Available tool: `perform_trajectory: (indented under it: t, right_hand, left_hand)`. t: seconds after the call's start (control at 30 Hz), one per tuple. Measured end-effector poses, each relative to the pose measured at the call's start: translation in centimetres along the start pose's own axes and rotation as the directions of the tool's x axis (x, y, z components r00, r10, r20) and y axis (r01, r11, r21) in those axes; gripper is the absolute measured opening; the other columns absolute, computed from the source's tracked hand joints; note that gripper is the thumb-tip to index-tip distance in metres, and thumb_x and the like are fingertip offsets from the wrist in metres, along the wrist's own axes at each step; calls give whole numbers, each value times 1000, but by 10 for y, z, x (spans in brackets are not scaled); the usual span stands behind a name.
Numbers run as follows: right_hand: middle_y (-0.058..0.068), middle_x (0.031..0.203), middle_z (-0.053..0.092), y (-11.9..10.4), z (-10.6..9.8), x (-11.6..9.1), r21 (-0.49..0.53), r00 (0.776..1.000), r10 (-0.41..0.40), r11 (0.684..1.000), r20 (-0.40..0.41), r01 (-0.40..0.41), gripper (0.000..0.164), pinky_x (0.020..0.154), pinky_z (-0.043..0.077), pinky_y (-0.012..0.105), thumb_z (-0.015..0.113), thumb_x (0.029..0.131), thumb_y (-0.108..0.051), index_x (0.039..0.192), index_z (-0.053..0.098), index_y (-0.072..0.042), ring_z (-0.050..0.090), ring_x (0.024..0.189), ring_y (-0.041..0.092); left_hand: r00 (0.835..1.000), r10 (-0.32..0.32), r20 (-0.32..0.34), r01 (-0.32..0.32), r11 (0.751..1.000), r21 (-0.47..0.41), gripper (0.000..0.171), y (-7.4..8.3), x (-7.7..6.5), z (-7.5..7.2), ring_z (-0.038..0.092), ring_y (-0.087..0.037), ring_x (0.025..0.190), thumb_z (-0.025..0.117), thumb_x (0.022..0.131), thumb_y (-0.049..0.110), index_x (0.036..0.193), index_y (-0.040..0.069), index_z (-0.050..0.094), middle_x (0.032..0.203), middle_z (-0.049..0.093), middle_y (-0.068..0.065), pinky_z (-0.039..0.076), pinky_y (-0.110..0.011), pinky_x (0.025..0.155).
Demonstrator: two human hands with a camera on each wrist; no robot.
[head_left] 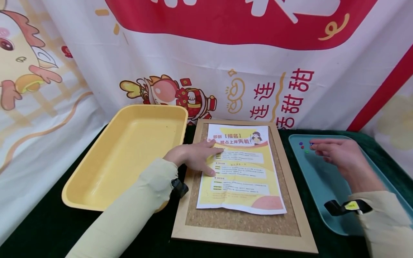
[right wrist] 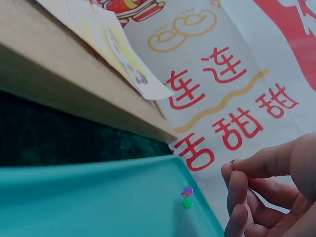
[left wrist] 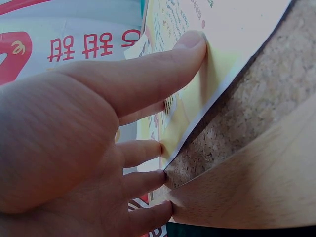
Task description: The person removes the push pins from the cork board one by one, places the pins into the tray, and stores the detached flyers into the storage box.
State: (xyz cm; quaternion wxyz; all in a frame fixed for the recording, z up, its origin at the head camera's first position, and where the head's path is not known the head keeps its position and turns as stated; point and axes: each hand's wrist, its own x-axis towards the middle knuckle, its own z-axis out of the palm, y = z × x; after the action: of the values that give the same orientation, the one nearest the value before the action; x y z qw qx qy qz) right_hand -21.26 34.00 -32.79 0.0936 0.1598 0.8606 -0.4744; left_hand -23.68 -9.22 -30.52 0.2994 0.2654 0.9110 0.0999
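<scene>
My left hand [head_left: 196,156] lies on the left edge of a yellow-and-white printed poster [head_left: 240,168], fingers spread and thumb pressing the paper. The poster rests on a wood-framed cork board [head_left: 245,223], its lower edge slightly wavy. In the left wrist view, the thumb [left wrist: 190,49] touches the poster and the other fingertips reach its edge and the frame. Over the far end of a teal tray [head_left: 332,190], my right hand [head_left: 345,159] pinches a small blue push pin [right wrist: 234,161], mostly hidden by the fingertips. Purple and green push pins [right wrist: 187,203] lie in the tray, with a red one beside them.
A yellow plastic tub [head_left: 129,154] stands left of the board, under my left forearm. Dark green cloth [head_left: 38,229] covers the table. Behind, a printed white and red fabric backdrop [head_left: 200,57] hangs close to the board's far edge.
</scene>
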Motion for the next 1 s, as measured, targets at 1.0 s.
perform_trajectory:
  t: [1.0]
  right_hand:
    - [-20, 86, 73, 28, -6, 19, -93, 996, 86, 992, 38, -82, 61, 77, 59, 27, 60, 108, -39, 154, 52, 0, 72, 87, 9]
  left_hand:
    - [1000, -5, 6, 5, 1000, 11, 88, 1, -2, -2, -5, -31, 169, 73, 100, 43, 171, 29, 23, 181, -1, -8, 7, -53, 136]
